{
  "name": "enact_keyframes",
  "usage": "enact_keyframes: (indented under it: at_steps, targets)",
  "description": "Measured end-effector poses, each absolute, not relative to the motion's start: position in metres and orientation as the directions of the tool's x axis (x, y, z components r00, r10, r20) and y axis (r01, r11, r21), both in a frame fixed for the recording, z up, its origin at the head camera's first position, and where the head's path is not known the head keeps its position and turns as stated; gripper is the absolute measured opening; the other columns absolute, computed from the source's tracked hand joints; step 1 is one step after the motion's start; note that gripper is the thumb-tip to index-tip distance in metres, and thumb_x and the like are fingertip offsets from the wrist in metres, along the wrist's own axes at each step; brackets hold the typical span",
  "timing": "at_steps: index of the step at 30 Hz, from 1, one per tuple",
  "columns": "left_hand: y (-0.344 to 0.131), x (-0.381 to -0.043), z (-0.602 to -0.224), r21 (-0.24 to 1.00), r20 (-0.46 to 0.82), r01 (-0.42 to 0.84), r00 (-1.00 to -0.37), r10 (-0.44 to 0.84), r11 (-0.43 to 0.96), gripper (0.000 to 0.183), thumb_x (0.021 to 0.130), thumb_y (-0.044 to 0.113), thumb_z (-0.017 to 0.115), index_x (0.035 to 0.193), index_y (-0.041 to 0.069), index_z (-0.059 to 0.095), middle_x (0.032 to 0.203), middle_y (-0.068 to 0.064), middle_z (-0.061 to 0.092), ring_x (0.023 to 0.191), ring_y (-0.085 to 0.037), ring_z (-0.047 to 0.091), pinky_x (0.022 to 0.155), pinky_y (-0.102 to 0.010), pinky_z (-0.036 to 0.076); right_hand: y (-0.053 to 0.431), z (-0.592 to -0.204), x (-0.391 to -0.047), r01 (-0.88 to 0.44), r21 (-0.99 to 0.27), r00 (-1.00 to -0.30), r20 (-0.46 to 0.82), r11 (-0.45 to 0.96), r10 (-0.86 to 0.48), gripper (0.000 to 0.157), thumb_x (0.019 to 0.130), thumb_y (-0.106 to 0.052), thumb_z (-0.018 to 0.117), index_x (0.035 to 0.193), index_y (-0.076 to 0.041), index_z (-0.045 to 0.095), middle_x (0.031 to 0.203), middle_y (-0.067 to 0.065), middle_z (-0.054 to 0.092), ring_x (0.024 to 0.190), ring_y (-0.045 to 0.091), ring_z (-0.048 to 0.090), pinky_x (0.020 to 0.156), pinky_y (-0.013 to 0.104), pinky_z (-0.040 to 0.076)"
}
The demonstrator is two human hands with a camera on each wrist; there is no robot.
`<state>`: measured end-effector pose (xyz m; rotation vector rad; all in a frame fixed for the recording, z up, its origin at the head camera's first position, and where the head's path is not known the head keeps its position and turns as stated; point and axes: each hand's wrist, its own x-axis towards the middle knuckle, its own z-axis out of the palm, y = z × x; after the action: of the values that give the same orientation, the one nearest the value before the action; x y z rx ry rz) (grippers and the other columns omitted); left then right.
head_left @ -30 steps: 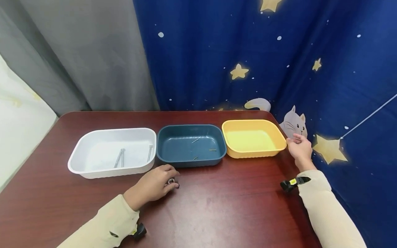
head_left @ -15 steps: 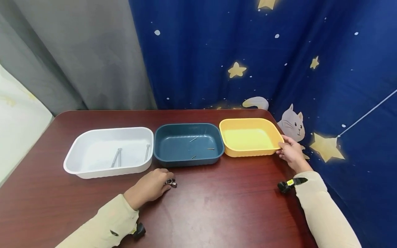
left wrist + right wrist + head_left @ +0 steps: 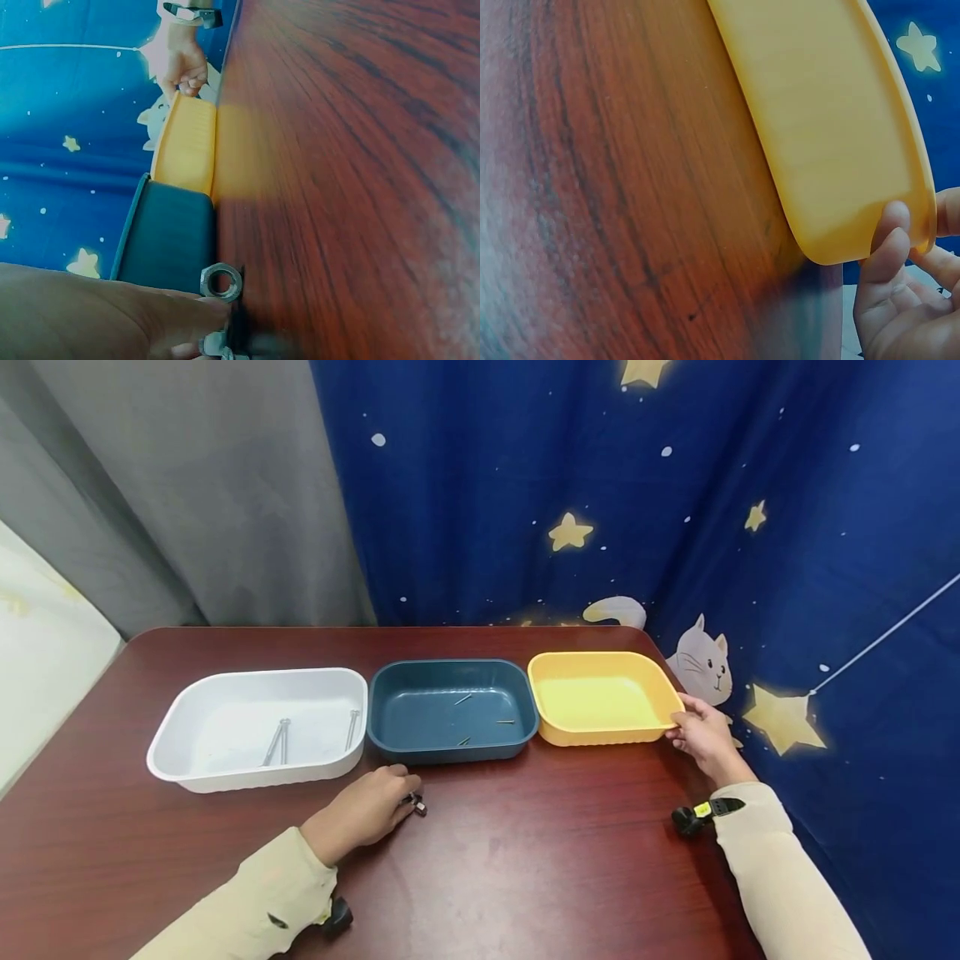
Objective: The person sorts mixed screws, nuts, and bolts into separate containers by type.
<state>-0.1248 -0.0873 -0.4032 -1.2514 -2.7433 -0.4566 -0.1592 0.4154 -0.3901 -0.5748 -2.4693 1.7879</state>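
Observation:
In the head view my left hand (image 3: pixel 365 806) lies low on the table in front of the gap between the white and dark blue trays. Its fingers hold metal nuts (image 3: pixel 417 805). The left wrist view shows one hex nut (image 3: pixel 221 283) standing on edge at the fingertips, with another metal piece (image 3: pixel 214 343) below it, partly hidden by the hand. At the far right, my right hand (image 3: pixel 703 737) grips the near right corner of the yellow tray (image 3: pixel 603 737). Its thumb (image 3: pixel 892 229) presses the outer wall while other fingers reach the rim.
A white tray (image 3: pixel 270 778) with a few long bolts (image 3: pixel 277 743) stands at left. Beside it, the dark blue tray (image 3: pixel 450 753) holds a few small screws (image 3: pixel 463 699). The yellow tray sits near the table's right edge, close to the curtain (image 3: pixel 480 527).
My right hand has moved left onto the yellow tray's corner and taken hold of it. The left fingers have drawn in around the nuts. The head view has shifted slightly.

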Motion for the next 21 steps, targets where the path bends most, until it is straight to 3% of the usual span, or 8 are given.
enact_keyframes:
  at_steps: [6, 13, 17, 19, 21]
  targets:
    - [-0.080, -0.119, -0.394, 0.250, 0.263, 0.746, -0.666, 0.698, 0.617, 0.008, 0.084, 0.004, 0.071, 0.089, 0.007, 0.066, 0.079, -0.001, 0.052, 0.071, -0.017, 0.058, 0.062, -0.031, 0.051, 0.415, -0.389, -0.160, 0.274, -0.916, -0.932, -0.177, 0.292, 0.317, 0.055, 0.100, -0.011, 0.045, 0.151, -0.004, 0.028, 0.095, 0.003, 0.055, 0.066, 0.009, 0.058, 0.062, 0.023, 0.053]
    - [-0.066, -0.121, -0.371, 0.572, 0.221, 0.679, -0.668, 0.711, 0.460, 0.014, 0.094, 0.007, 0.061, 0.106, 0.004, 0.067, 0.095, -0.003, 0.062, 0.082, -0.016, 0.061, 0.073, -0.032, 0.052, 0.418, -0.390, -0.162, 0.263, -0.921, -0.931, -0.165, 0.286, 0.325, 0.055, 0.100, -0.012, 0.045, 0.151, -0.003, 0.028, 0.098, 0.006, 0.053, 0.066, 0.009, 0.057, 0.063, 0.022, 0.053]
    - [-0.057, -0.128, -0.362, 0.834, 0.125, 0.446, -0.728, 0.674, 0.326, 0.017, 0.098, 0.008, 0.055, 0.112, 0.002, 0.063, 0.097, -0.009, 0.065, 0.083, -0.026, 0.064, 0.069, -0.030, 0.054, 0.418, -0.391, -0.162, 0.241, -0.934, -0.934, -0.149, 0.266, 0.324, 0.056, 0.099, -0.010, 0.046, 0.151, -0.002, 0.028, 0.096, 0.004, 0.053, 0.065, 0.008, 0.057, 0.060, 0.021, 0.052]
    - [-0.052, -0.130, -0.361, 0.932, 0.056, 0.273, -0.759, 0.649, 0.239, 0.021, 0.100, 0.006, 0.052, 0.116, -0.005, 0.060, 0.099, -0.014, 0.064, 0.086, -0.032, 0.065, 0.073, -0.033, 0.056, 0.417, -0.392, -0.161, 0.240, -0.936, -0.935, -0.152, 0.259, 0.320, 0.056, 0.098, -0.009, 0.046, 0.151, -0.001, 0.028, 0.097, 0.004, 0.053, 0.065, 0.008, 0.057, 0.060, 0.021, 0.052]
    - [-0.044, -0.134, -0.360, 0.986, 0.000, 0.104, -0.781, 0.625, 0.131, 0.026, 0.101, 0.004, 0.049, 0.120, -0.012, 0.055, 0.102, -0.019, 0.064, 0.091, -0.031, 0.066, 0.083, -0.039, 0.055, 0.417, -0.392, -0.161, 0.243, -0.935, -0.935, -0.155, 0.258, 0.319, 0.056, 0.098, -0.009, 0.045, 0.151, -0.001, 0.027, 0.098, 0.005, 0.052, 0.065, 0.008, 0.057, 0.060, 0.022, 0.052]
